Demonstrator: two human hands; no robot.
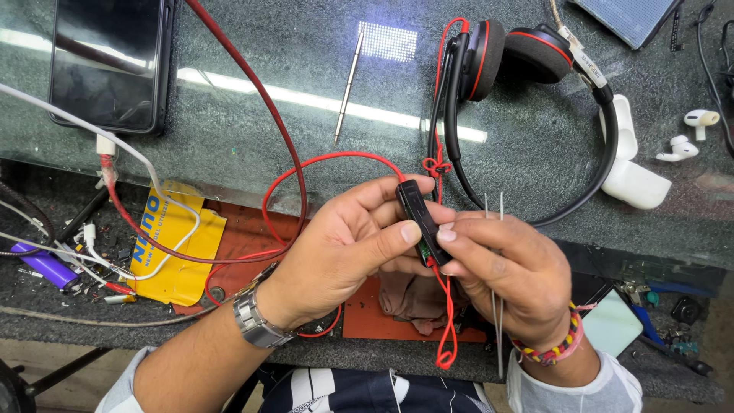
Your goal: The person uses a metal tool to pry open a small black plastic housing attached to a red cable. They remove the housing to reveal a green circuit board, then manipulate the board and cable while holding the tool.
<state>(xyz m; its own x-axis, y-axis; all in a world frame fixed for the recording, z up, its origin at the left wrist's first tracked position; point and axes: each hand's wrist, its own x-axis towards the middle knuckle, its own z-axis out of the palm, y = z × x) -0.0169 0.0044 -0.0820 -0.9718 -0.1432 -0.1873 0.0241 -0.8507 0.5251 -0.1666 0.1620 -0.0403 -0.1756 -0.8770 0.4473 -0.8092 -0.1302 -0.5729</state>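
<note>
My left hand (pixel 348 245) grips a small black inline control box (pixel 417 218) on a thin red cable (pixel 329 159), thumb pressed on its side. My right hand (pixel 508 279) pinches the lower end of the same box, where a green board shows, and also holds thin metal tweezers (pixel 498 229) whose two tips point up. The red cable runs up to a black headset with red trim (pixel 527 57) lying on the glass counter (pixel 252 122).
A dark smartphone (pixel 111 61) lies top left with a white charging cable. A metal probe (pixel 348 84), white earbuds (pixel 692 130) and their case (pixel 631 172) lie on the glass. A yellow packet (pixel 172 245), purple lighter (pixel 44 268) and orange mat (pixel 382 317) sit lower.
</note>
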